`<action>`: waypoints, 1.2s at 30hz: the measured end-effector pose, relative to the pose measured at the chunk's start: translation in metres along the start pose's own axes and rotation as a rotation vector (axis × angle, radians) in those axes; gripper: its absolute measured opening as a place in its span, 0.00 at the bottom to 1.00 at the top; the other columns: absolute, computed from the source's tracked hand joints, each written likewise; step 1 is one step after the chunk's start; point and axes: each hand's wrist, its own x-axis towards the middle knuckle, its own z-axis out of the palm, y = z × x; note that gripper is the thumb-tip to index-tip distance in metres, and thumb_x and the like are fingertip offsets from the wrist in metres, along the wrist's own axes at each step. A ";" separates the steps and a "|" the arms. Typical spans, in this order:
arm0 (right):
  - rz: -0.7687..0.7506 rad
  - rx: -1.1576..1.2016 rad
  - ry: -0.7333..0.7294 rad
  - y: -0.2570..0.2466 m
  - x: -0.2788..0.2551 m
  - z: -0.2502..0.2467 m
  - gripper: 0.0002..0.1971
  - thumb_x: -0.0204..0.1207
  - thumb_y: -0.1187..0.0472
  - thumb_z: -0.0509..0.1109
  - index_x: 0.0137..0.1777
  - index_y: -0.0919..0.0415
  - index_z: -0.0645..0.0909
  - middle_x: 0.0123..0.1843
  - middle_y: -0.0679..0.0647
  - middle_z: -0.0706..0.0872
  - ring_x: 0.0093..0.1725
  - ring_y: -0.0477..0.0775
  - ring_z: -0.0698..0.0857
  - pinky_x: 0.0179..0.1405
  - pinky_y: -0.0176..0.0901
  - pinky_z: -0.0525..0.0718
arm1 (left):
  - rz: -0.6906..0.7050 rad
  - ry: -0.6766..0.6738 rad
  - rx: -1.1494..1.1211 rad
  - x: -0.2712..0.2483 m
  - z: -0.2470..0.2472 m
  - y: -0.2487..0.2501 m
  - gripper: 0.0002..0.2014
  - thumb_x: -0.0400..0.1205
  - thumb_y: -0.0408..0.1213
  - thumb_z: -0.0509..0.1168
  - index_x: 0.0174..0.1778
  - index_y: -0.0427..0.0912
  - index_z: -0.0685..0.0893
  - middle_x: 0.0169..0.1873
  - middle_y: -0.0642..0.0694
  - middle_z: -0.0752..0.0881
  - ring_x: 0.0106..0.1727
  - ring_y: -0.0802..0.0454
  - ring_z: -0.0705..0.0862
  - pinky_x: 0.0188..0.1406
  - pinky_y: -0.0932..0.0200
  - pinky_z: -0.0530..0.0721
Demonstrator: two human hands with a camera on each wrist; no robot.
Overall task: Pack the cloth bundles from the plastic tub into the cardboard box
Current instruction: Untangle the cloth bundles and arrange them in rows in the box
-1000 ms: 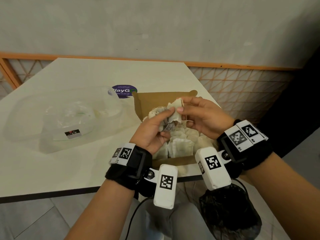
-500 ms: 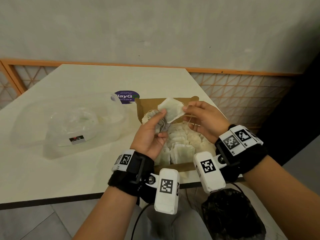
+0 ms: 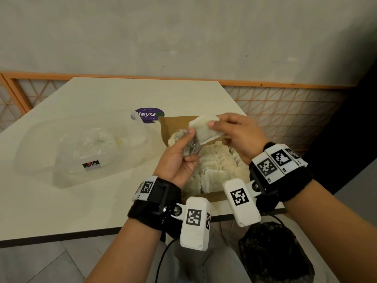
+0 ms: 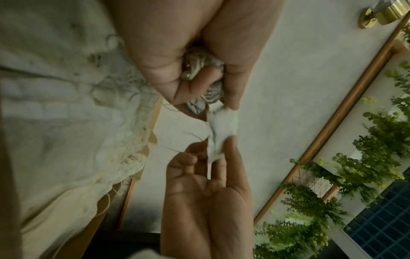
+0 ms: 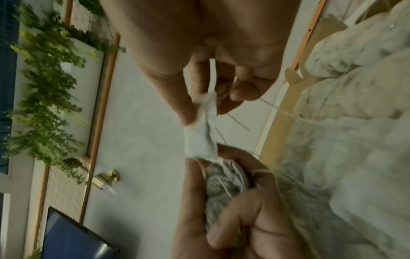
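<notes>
**Flat bundle lifted higher above the box**

The right hand (image 3: pixel 237 137) pinches a flat cloth bundle (image 3: pixel 206 129) between thumb and fingers; half a second ago it was lower and more tilted. The left hand (image 3: pixel 179 160) is curled around a bunch of bundles and threads (image 3: pixel 188 146) (its thumb touches the flat bundle's edge). Both hands are above the cardboard box (image 3: pixel 173 127), which is full of bundles and stands at the table's (image 3: pixel 81 211) near right edge. The plastic tub (image 3: pixel 81 152) lies well apart to the left, with free table surface between them.

Dim soft light, blurred wrist views
</notes>
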 end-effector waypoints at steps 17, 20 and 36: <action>0.152 -0.394 -0.465 0.033 -0.030 -0.033 0.05 0.71 0.70 0.73 0.44 0.61 0.82 0.45 0.76 0.84 0.42 0.64 0.78 0.44 0.57 0.77 | 0.062 0.019 -0.221 0.001 -0.004 0.004 0.04 0.81 0.39 0.63 0.41 0.47 0.81 0.38 0.49 0.83 0.39 0.59 0.83 0.13 0.73 0.68; 0.106 -0.508 -0.488 0.039 -0.025 -0.028 0.08 0.70 0.68 0.74 0.45 0.56 0.82 0.40 0.70 0.85 0.39 0.67 0.80 0.40 0.57 0.80 | 0.068 0.027 -0.213 0.000 -0.003 0.005 0.06 0.83 0.39 0.62 0.41 0.47 0.81 0.37 0.50 0.83 0.39 0.59 0.83 0.13 0.73 0.68; -0.281 -0.393 0.028 0.028 -0.033 -0.028 0.18 0.67 0.59 0.78 0.48 0.44 0.73 0.40 0.45 0.74 0.36 0.45 0.73 0.39 0.34 0.75 | -0.079 -0.007 -0.205 -0.011 0.002 0.013 0.21 0.83 0.52 0.60 0.58 0.36 0.79 0.56 0.35 0.85 0.65 0.38 0.82 0.58 0.41 0.83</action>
